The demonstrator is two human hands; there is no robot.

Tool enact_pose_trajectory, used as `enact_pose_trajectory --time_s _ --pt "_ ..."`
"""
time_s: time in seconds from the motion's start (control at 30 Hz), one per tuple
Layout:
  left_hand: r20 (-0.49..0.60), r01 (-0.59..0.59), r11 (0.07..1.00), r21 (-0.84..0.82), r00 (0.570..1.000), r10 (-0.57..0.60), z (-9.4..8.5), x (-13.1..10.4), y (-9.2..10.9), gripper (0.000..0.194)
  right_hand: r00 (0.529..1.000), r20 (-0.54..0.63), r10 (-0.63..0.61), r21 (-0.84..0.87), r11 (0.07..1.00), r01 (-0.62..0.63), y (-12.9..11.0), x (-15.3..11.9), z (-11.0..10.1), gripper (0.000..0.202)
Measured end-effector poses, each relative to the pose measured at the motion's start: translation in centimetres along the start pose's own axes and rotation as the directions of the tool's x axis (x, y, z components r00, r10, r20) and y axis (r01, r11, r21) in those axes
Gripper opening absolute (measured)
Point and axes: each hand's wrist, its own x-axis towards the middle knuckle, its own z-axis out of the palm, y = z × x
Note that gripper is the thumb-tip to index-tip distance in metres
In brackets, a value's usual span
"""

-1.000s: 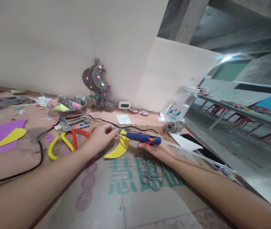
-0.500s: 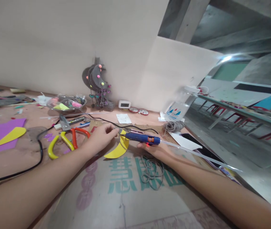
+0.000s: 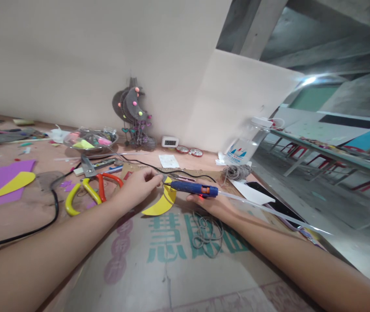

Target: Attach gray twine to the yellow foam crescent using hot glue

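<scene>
My right hand (image 3: 209, 203) is closed around a blue glue gun (image 3: 193, 187), its red light lit and a long clear glue stick (image 3: 269, 209) sticking out behind. The nozzle points left, over the upper end of a yellow crescent cutout (image 3: 160, 206). Beside that end, my left hand (image 3: 142, 182) is pinched, thumb and finger together; a small grey bit shows at the fingertips, too small to name. Thin grey yarn (image 3: 208, 236) lies in loose loops below the right hand, with a strand running to the crescent.
Printed cardboard (image 3: 132, 286) covers the work area. Scissors with yellow and orange handles (image 3: 85, 197), a black cord (image 3: 56, 203) and purple sheet (image 3: 5, 182) lie left. Behind are a bowl (image 3: 90, 143), hanging grey crescents (image 3: 132, 108), a yarn bundle (image 3: 237, 172) and plastic jug (image 3: 243, 143).
</scene>
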Motion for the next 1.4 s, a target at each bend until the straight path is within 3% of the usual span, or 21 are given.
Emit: enact_pose_trajectory --time_s 0.27,0.7,1.4 --pt "0.004 0.003 0.999 0.049 1.0 -0.003 0.0 0.11 -0.15 0.023 1.0 0.002 -0.012 0.038 0.999 0.012 -0.18 0.09 0.07 0.031" --pt "0.007 -0.016 0.998 0.065 1.0 0.015 -0.07 0.22 -0.22 0.023 0.998 -0.041 0.04 0.089 0.995 -0.037 -0.86 0.01 0.21 0.02" --pt "0.015 0.018 0.998 0.061 1.0 -0.019 -0.11 -0.01 0.0 0.024 0.994 -0.102 0.027 -0.024 0.999 -0.03 -0.15 0.07 0.03 0.026"
